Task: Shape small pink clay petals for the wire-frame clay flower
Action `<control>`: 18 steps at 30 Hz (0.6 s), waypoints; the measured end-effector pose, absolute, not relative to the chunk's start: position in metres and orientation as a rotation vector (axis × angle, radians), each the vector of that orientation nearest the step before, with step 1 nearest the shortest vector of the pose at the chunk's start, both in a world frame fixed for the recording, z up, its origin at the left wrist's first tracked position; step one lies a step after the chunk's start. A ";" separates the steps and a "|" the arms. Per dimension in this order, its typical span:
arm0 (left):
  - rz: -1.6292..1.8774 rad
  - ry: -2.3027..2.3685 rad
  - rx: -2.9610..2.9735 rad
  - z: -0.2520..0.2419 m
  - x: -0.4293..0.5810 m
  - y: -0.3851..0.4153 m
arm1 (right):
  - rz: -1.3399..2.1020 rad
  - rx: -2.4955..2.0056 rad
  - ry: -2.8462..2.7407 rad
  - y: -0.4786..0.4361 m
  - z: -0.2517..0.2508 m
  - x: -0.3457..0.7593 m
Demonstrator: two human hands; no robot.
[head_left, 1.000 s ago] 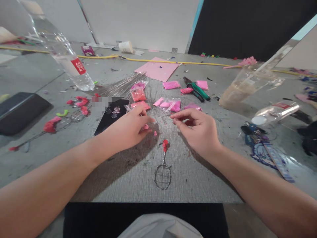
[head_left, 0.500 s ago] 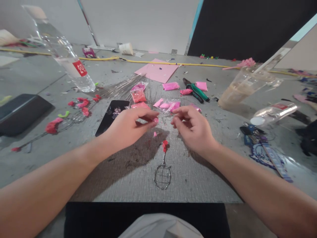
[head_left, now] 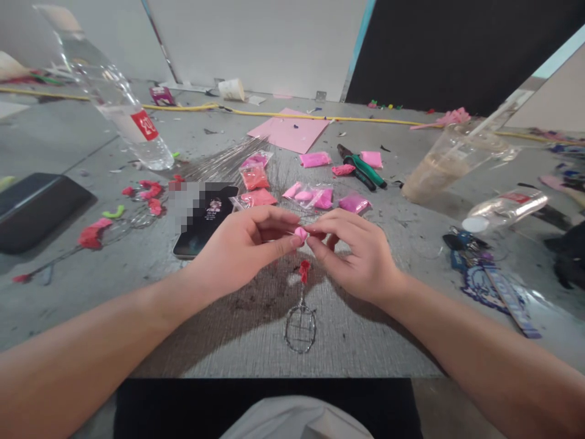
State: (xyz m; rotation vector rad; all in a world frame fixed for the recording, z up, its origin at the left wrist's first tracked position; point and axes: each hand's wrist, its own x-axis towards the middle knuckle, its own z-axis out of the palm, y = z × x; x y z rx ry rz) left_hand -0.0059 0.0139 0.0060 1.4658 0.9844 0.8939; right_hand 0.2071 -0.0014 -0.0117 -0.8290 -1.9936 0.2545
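My left hand [head_left: 242, 244] and my right hand [head_left: 354, 250] meet above the middle of the grey table [head_left: 388, 323]. Both pinch one small pink lump of clay [head_left: 300, 233] between thumb and fingertips. Right below them lies a wire frame [head_left: 300, 323] with a red clay tip [head_left: 304, 269]. Just beyond the hands sit small clear bags of pink clay [head_left: 311, 196] and a bundle of thin wires [head_left: 223, 161]. A black phone [head_left: 208, 216] lies by my left hand.
A tilted water bottle [head_left: 123, 116] stands at far left, above red clay pieces [head_left: 146, 192] and a black case [head_left: 31, 207]. Green-handled pliers [head_left: 365, 167], pink paper [head_left: 290, 129], a plastic cup [head_left: 445, 161], a lying bottle [head_left: 505, 208] and keys [head_left: 475, 262] fill the right.
Both hands rose and drew toward me and together. The left hand lifted a pink clay bit off the table, and now both hands pinch it.
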 end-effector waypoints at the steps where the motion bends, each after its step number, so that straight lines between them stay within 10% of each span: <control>1: 0.897 0.994 1.484 0.006 -0.006 0.014 | 0.259 -0.833 -1.992 -0.002 -0.012 0.207; 18: 0.883 1.086 1.844 0.008 -0.004 0.009 | 0.618 -1.079 -1.732 -0.001 -0.012 0.214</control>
